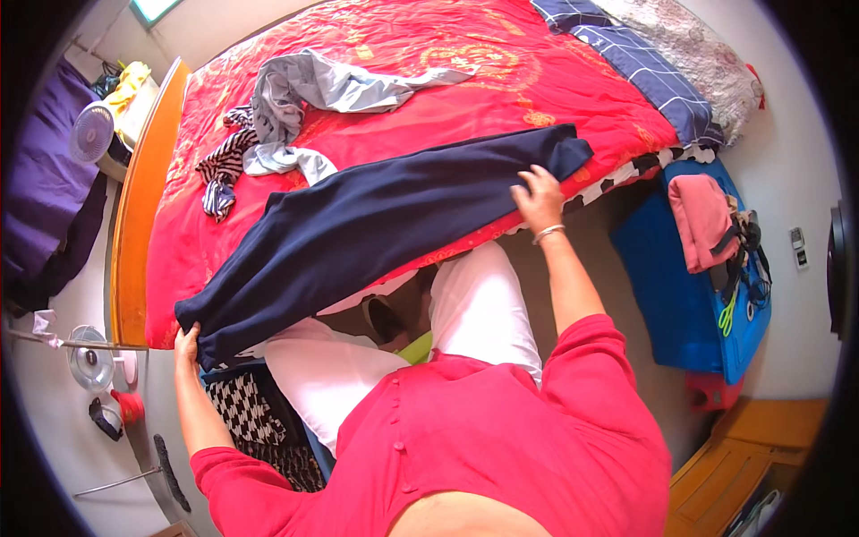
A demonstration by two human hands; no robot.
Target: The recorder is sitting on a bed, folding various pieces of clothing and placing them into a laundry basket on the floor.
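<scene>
Dark navy trousers (376,208) lie lengthwise along the near side of the bed, folded into a long strip. My left hand (187,346) grips their waist end at the left, thumb on top and fingers hidden beneath. Near the leg ends on the right, my right hand (539,200) hovers over or rests on the near edge with fingers spread; contact is hard to tell. Beyond the trousers, a light grey garment (335,84) lies crumpled on the red bedspread (429,40). A striped cloth (225,161) is bunched beside it.
A wooden footboard (147,201) rises at the bed's left end. Blue checked pillows (644,74) lie at the right. A blue storage box (671,282) stands right, bearing a pink cloth (699,221). By my left knee, a bin holds patterned clothes (248,409). Fans (92,359) stand left.
</scene>
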